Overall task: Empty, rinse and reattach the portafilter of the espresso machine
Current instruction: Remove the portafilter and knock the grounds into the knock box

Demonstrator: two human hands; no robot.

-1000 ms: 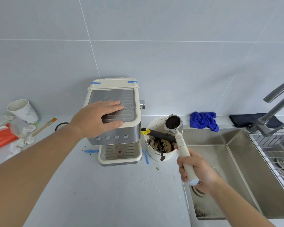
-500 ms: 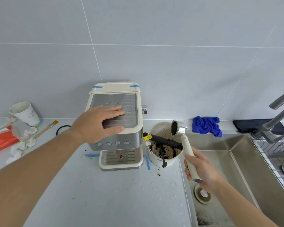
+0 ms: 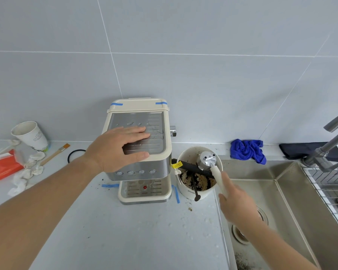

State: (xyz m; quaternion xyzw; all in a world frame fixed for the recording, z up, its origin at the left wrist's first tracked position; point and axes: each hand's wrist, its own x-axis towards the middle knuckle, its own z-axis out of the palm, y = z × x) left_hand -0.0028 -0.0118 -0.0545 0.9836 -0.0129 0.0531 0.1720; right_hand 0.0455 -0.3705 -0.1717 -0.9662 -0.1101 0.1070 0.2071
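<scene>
The cream and steel espresso machine point(image 3: 154, 178) stands against the wall with my left hand point(image 3: 119, 149) flat on its top plate. My right hand point(image 3: 236, 205) grips the cream handle of the portafilter point(image 3: 206, 161). Its metal head is turned upside down over the black knock bar of the white knock box point(image 3: 191, 190), just right of the machine. Brown coffee grounds lie in the box. The sink point(image 3: 265, 172) opens to the right, with its drain partly hidden behind my right wrist.
A faucet point(image 3: 332, 139) rises at the right edge above a wire rack point(image 3: 332, 184). A blue cloth point(image 3: 246, 150) and a dark cloth lie behind the sink. At far left are a paper cup point(image 3: 30, 135), a brush, crumpled tissues and a red pack.
My right hand has rolled the portafilter from basket-up to upside down and brought its head down over the knock bar. My left hand stays on the machine.
</scene>
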